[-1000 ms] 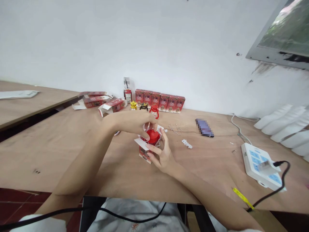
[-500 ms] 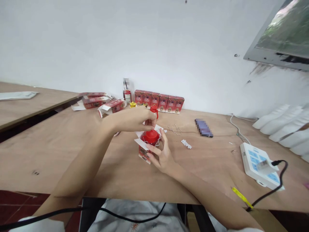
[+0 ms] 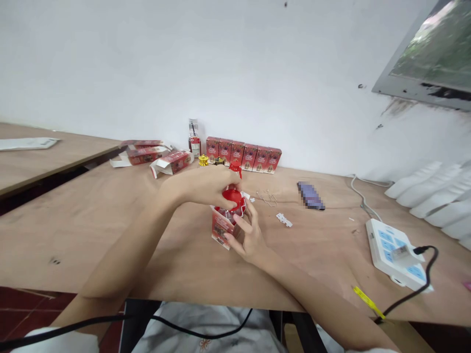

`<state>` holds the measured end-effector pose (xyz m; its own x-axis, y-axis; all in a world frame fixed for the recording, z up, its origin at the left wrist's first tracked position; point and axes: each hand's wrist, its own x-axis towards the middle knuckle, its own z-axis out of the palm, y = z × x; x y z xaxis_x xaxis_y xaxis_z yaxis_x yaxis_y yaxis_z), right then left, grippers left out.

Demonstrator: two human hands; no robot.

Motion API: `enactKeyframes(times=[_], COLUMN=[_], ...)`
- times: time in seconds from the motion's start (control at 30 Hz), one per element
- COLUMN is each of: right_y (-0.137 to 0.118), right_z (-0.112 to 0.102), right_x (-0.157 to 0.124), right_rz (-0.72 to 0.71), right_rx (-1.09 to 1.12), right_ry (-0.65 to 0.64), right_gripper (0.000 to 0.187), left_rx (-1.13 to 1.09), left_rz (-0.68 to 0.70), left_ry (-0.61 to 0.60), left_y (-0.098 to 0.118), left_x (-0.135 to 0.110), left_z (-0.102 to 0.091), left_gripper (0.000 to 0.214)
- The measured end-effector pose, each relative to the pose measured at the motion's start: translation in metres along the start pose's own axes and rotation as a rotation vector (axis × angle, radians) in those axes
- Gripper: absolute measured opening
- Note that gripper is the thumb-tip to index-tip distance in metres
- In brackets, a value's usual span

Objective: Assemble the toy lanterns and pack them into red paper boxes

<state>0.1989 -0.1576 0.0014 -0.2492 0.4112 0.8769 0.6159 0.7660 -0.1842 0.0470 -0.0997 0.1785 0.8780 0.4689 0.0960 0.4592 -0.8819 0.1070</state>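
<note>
My left hand [image 3: 200, 185] reaches in from the left and closes its fingers over a red lantern-shaped item [image 3: 232, 198] that stands in the open top of a small red box [image 3: 221, 228]. My right hand [image 3: 248, 236] grips that box from the right side and holds it upright on the wooden table [image 3: 110, 230]. The lantern's lower part is hidden inside the box.
A row of several red boxes [image 3: 243, 154] lines the wall, with small gold, dark and red lanterns [image 3: 219, 162] before it. Opened boxes [image 3: 154, 156] lie at the back left. A phone [image 3: 311, 195], white clips [image 3: 284, 219], a power strip [image 3: 398, 253] and its black cable [image 3: 415, 289] lie right.
The box's white flap at the front has folded away. My left hand has come down onto the red lantern, which now sits slightly higher and more tilted in the box.
</note>
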Motion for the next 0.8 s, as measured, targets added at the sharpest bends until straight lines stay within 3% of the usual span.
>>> enactKeyframes(times=[0.23,0.4,0.63,0.8], right_y=[0.004,0.002,0.0,-0.008], right_z=[0.001,-0.006,-0.005,-0.002], right_x=[-0.001,0.003,-0.001,0.001], right_rz=[0.05,0.085,0.135,0.156], right_rx=[-0.055,-0.054,0.05,0.073], right_ry=[0.049,0.048,0.049,0.086], right_gripper=[0.077,0.073,0.034,0.025], left_rx=[-0.021,-0.017,0.175,0.28], left_rz=[0.085,0.069,-0.095,-0.083], left_ry=[0.186,0.1,-0.003,-0.038], left_y=[0.0,-0.001,0.012,0.013], left_x=[0.001,0.001,0.003,0.004], left_z=[0.0,0.001,0.006,0.008], left_gripper=[0.021,0.02,0.029,0.022])
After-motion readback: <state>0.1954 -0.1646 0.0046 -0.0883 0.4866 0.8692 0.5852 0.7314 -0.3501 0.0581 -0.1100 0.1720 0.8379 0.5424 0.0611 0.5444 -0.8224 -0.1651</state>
